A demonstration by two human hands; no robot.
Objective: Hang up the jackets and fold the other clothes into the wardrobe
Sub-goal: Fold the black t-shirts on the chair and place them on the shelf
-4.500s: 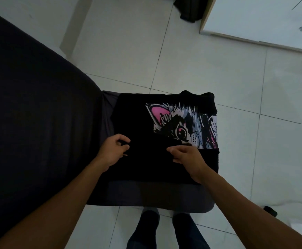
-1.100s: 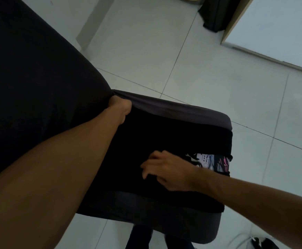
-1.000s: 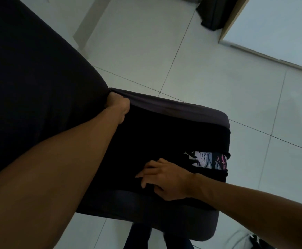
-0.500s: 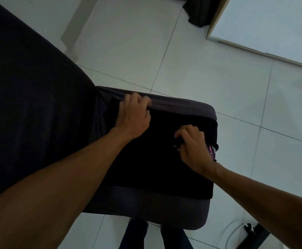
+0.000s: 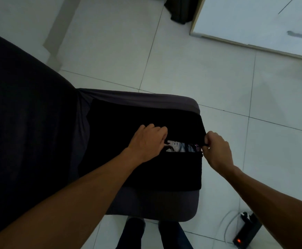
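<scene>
A black T-shirt with a white and pink print lies folded on the dark grey sofa seat. Its far flap is folded toward me, so only a thin strip of the print shows. My left hand pinches the edge of that flap near the middle. My right hand grips the same edge at the shirt's right side, at the seat's right edge. A white wardrobe door stands at the top right.
The dark sofa back fills the left. A dark garment lies on the tiled floor beside the wardrobe. A power strip with a lit red switch and a white cable lie at the bottom right. My feet stand below the seat.
The shirt's far part has been folded over the print toward me. Both hands have moved from the top edge and middle to the flap's near edge, gripping it.
</scene>
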